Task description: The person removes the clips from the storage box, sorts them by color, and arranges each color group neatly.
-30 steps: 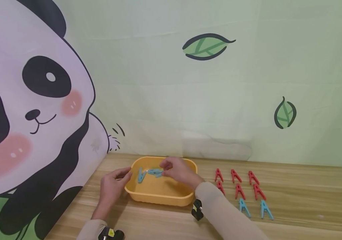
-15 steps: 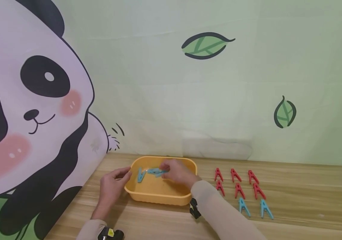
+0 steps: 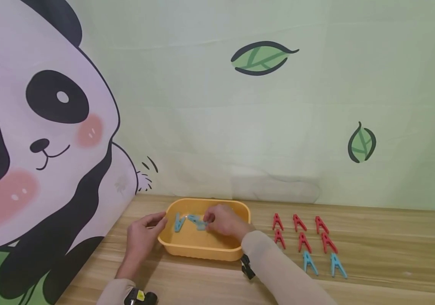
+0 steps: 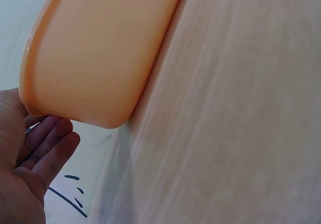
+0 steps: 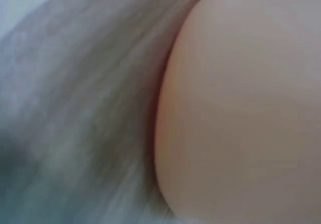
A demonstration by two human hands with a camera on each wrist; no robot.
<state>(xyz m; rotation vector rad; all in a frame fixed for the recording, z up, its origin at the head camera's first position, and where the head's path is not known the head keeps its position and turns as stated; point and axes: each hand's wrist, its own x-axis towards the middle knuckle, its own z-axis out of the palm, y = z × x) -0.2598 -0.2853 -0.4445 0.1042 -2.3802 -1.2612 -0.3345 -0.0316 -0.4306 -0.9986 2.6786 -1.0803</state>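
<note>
A yellow plastic basin (image 3: 206,254) stands on the wooden table, with blue clothespins inside it. One blue clothespin (image 3: 179,223) lies at the basin's left side, and another blue clothespin (image 3: 193,218) lies near the middle. My right hand (image 3: 225,220) reaches into the basin and pinches a blue clothespin (image 3: 201,225), partly hidden by the fingertips. Outside the left end, my left hand (image 3: 142,235) touches the basin's rim with fairly straight fingers; the left wrist view shows its fingers (image 4: 55,141) by the rounded end. The right wrist view shows only the basin's outer wall (image 5: 241,113), blurred.
Right of the basin, red clothespins (image 3: 304,242) lie in two rows. Two blue clothespins (image 3: 310,263) (image 3: 338,266) form a row nearer the front. Behind the table (image 3: 392,254) hangs a pale green backdrop (image 3: 187,106) with a printed panda (image 3: 49,127) and leaves.
My right hand has shifted slightly down within the basin, and the pinched blue clothespin has come lower with it. My left hand stays at the rim.
</note>
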